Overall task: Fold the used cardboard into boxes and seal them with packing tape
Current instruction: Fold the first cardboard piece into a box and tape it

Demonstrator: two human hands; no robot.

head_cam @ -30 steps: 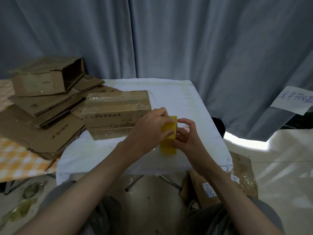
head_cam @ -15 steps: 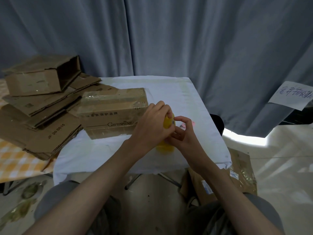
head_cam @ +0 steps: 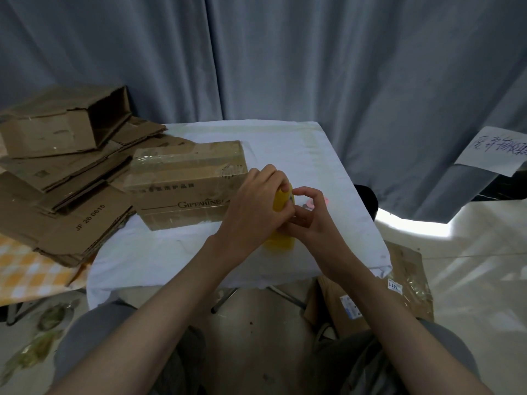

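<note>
Packing tape [head_cam: 281,220], a yellow roll standing on edge near the front of a small table [head_cam: 336,166] draped in white cloth, is gripped by both bare hands of a seated person. The left hand [head_cam: 253,206] wraps over the roll from the left, fingers curled across its top, so that only the upper rim and the lower part of the roll show. The right hand [head_cam: 310,223] presses against the roll from the right, its thumb and forefinger bent toward each other just above the rim; whether they pinch a loose tape end cannot be told. Both forearms reach up from the lower edge of the view, above grey-trousered knees. On the floor below the table's right corner lies flattened cardboard bearing white labels [head_cam: 368,295]. Just beside the left hand, toward the left, a closed cardboard box [head_cam: 185,183] printed "GIFFARINE" rests on the cloth, glossy clear tape across its top and sides. A small pink object [head_cam: 313,203] lies on the cloth behind the right hand, partly hidden. Farther left, a stack of flattened cartons [head_cam: 65,201], one marked "JF 26 0615", overlaps the table edge, with an open-ended carton [head_cam: 65,126] lying on top. Grey curtains [head_cam: 285,58] close the background; a handwritten paper sheet [head_cam: 493,151] hangs at far right.
</note>
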